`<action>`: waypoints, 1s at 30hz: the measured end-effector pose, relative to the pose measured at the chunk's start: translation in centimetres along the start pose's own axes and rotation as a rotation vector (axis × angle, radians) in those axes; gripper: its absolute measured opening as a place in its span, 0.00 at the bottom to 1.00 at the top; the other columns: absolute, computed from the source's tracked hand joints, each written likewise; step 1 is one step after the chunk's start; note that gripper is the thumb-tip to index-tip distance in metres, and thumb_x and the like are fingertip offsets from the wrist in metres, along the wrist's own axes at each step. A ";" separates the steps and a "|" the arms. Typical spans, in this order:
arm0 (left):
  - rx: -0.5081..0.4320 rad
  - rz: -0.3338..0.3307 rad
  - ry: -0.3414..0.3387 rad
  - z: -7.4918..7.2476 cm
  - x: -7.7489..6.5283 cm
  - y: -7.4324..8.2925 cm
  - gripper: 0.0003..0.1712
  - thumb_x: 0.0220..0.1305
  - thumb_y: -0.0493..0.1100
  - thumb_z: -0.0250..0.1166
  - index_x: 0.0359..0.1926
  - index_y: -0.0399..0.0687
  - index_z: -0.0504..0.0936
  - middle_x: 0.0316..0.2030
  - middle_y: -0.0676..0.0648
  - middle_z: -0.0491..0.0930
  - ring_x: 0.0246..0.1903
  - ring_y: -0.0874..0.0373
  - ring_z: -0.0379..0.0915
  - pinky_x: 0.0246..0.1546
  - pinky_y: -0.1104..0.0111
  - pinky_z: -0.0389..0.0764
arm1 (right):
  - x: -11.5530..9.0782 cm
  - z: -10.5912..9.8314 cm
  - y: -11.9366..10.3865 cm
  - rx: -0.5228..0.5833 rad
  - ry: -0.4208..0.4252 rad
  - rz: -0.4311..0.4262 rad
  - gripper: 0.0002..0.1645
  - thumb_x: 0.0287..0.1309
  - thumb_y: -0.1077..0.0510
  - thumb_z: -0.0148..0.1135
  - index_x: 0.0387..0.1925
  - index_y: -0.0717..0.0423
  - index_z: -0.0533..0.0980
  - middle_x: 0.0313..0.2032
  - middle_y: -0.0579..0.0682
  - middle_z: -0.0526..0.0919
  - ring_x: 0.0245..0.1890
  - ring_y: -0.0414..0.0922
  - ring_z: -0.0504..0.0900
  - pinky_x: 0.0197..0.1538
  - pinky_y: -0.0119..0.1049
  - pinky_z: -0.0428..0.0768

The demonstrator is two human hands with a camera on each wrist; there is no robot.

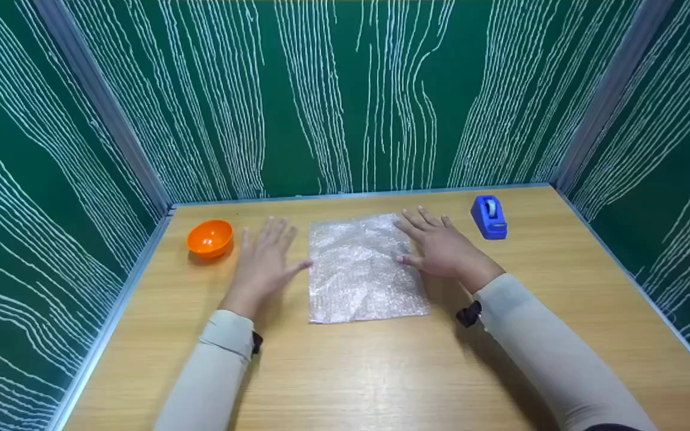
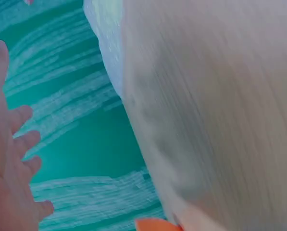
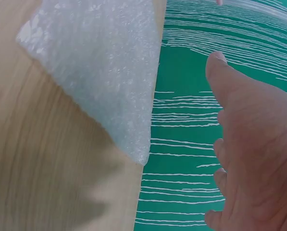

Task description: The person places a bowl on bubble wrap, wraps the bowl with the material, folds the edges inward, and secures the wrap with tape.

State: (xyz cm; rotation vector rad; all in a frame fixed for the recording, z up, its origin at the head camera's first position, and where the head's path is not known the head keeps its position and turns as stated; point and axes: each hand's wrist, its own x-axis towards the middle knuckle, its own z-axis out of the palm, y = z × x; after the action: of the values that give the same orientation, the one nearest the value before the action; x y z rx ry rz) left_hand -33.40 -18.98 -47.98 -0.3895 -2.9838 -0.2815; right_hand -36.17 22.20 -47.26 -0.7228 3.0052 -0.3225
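Note:
A rectangular sheet of clear bubble wrap [image 1: 363, 269] lies on the wooden table between the two hands. My left hand [image 1: 263, 263] is spread with straight fingers just left of the sheet, its thumb tip by the left edge. Over the sheet's upper right side is my right hand [image 1: 444, 248], fingers spread, overlapping the edge in the head view. Neither hand holds anything. In the right wrist view the bubble wrap [image 3: 105, 62] shows on the table, apart from the right hand [image 3: 258, 154]. The left wrist view shows the left hand [image 2: 11, 159] with fingers extended.
An orange bowl [image 1: 210, 238] stands left of the left hand. At the back right is a blue tape dispenser [image 1: 489, 218]. Green walls [image 1: 297, 161] with white wavy lines enclose the wooden table [image 1: 357, 377] at the back and on both sides.

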 end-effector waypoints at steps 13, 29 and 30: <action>-0.165 -0.205 0.094 -1.9 0.4 -8.5 0.56 0.78 0.81 0.56 0.91 0.53 0.61 0.93 0.41 0.52 0.93 0.37 0.36 0.88 0.26 0.33 | -0.1 1.7 1.4 0.011 -0.089 -0.037 0.54 0.80 0.29 0.63 0.93 0.35 0.50 0.94 0.48 0.44 0.94 0.63 0.36 0.89 0.76 0.34; -0.307 -0.537 0.082 -1.0 0.0 -13.6 0.65 0.76 0.75 0.66 0.93 0.44 0.46 0.90 0.26 0.42 0.85 0.24 0.43 0.86 0.26 0.53 | -0.1 3.7 2.2 0.063 -0.242 -0.003 0.54 0.74 0.25 0.66 0.91 0.33 0.59 0.93 0.49 0.53 0.93 0.63 0.49 0.90 0.72 0.53; -0.317 -0.552 0.076 -1.0 0.0 -13.9 0.67 0.75 0.75 0.66 0.94 0.44 0.44 0.90 0.26 0.41 0.85 0.24 0.44 0.86 0.26 0.54 | 0.0 3.7 2.2 0.062 -0.248 -0.006 0.54 0.73 0.24 0.66 0.91 0.33 0.59 0.93 0.49 0.53 0.93 0.63 0.49 0.90 0.72 0.54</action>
State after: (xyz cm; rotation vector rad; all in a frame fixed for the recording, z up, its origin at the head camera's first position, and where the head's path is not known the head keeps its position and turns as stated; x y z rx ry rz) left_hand -36.98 -32.35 -49.34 0.4255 -2.9074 -0.8007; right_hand -36.86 23.34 -51.36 -0.7095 2.7485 -0.3007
